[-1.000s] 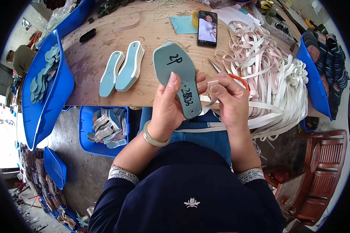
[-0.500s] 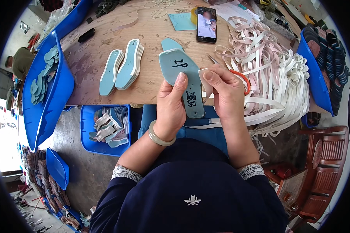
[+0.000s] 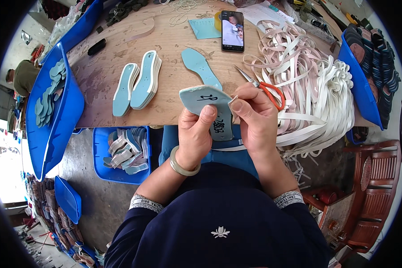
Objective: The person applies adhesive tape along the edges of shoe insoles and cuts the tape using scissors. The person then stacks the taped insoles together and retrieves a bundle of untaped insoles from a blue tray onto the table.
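My left hand (image 3: 196,134) is closed round a blue-green insole (image 3: 196,99) with black handwriting, its thumb pressed on the face. The insole is tilted, toe end up. At its right edge my right hand (image 3: 256,118) pinches the end of a white strip (image 3: 233,100) between thumb and forefinger. Part of a white band runs low behind the right wrist. Just beyond the hands, another blue-green insole (image 3: 198,64) lies flat on the table. Orange-handled scissors (image 3: 272,94) rest beside my right hand, partly on the strips.
Stacked white-edged insoles (image 3: 145,82) stand left on the wooden table (image 3: 94,98). A phone (image 3: 232,31) is at the back. Tangled white and pink strips (image 3: 312,89) cover the right side. Blue bins (image 3: 120,176) hold more pieces. A person (image 3: 24,78) is at far left.
The held insole has tipped, so its face shows foreshortened. My right hand has shifted slightly, staying at its edge. The view has shifted a little, and more of the scissors and the lying insole shows.
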`<act>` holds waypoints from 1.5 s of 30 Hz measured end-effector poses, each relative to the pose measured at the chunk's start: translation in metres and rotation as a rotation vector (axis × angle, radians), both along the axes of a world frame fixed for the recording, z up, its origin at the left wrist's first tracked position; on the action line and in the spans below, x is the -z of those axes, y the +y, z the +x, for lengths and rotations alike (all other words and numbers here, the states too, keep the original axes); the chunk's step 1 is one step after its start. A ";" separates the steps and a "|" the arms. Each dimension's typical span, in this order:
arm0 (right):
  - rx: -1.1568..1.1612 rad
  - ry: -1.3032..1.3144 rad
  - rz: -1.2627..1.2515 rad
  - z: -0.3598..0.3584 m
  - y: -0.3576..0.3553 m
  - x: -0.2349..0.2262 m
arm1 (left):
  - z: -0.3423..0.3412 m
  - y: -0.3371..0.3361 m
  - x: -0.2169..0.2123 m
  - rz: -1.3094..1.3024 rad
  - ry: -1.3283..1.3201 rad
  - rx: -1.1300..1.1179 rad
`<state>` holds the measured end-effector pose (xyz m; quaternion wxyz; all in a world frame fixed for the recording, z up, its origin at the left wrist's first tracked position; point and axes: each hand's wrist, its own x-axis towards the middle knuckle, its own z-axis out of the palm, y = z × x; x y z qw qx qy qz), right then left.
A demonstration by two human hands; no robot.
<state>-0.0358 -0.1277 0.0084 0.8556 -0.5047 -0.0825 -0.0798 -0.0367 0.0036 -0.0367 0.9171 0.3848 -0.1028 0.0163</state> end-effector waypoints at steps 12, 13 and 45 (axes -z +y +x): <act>0.014 -0.296 -0.616 0.015 -0.016 0.008 | 0.003 0.022 -0.014 0.459 -0.117 0.089; -0.017 -0.290 -0.598 0.016 -0.016 0.010 | 0.004 0.021 -0.015 0.467 -0.108 0.107; -0.039 0.233 -0.345 -0.005 0.012 0.029 | 0.014 0.010 -0.024 0.110 -0.023 -0.130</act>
